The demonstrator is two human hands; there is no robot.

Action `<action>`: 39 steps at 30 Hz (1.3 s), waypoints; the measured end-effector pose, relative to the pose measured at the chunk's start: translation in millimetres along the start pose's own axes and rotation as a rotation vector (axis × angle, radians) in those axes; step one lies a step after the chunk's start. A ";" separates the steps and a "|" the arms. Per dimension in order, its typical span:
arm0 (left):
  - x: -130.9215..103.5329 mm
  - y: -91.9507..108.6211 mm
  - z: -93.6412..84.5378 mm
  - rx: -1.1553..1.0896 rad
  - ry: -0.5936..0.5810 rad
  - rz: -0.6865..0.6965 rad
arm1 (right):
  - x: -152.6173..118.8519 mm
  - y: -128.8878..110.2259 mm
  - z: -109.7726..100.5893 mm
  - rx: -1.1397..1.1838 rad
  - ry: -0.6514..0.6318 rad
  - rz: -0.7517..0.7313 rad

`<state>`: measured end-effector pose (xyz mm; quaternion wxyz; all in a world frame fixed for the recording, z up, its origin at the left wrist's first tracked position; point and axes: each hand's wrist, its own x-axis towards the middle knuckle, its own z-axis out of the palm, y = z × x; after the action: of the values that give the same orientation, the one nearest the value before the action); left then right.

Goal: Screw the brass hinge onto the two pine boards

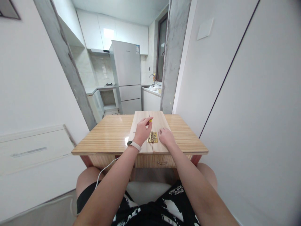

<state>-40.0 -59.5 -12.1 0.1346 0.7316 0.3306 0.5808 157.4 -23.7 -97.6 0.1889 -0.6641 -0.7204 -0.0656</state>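
Two pale wooden boards (157, 116) lie side by side on the table, with a narrow seam between them. Across that seam, near the front, rests a brass-coloured hinge (152, 137) with its leaves spread flat. My left hand (142, 129), wearing a light-strapped wristband (134, 144), is closed over the boards. A small golden-yellow piece (150, 121) shows between its thumb and index finger; its kind is too small to make out. My right hand (166, 136) rests on the right board just beside the hinge, fingers curled in; what they hold, if anything, is hidden.
The striped wooden table (113, 131) has a drawer (162, 162) at its front edge. A white cable (103, 169) hangs down on the left. White walls flank both sides. Beyond the table stand a grey fridge (128, 66) and kitchen cabinets (91, 28).
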 end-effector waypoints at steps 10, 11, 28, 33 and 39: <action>0.1 -1.8 -1.7 0.038 0.000 -0.038 | -0.4 0.3 -0.3 0.001 0.002 0.002; 0.1 -1.7 -1.8 0.030 -0.015 -0.030 | -0.6 0.2 -0.5 0.001 0.000 0.002; -1.8 0.5 -0.3 0.037 -0.013 -0.028 | -0.8 -0.3 -0.7 0.001 -0.012 0.011; -2.6 4.0 0.2 -0.007 -0.018 -0.007 | 0.3 -1.1 -0.4 0.006 -0.010 0.018; 1.8 2.8 -1.5 0.089 0.064 -0.030 | 0.2 -1.9 -1.4 0.015 -0.018 0.025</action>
<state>-40.3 -60.7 -8.7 0.0999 0.7129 0.3713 0.5865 155.8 -24.2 -96.0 0.1883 -0.6720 -0.7143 -0.0518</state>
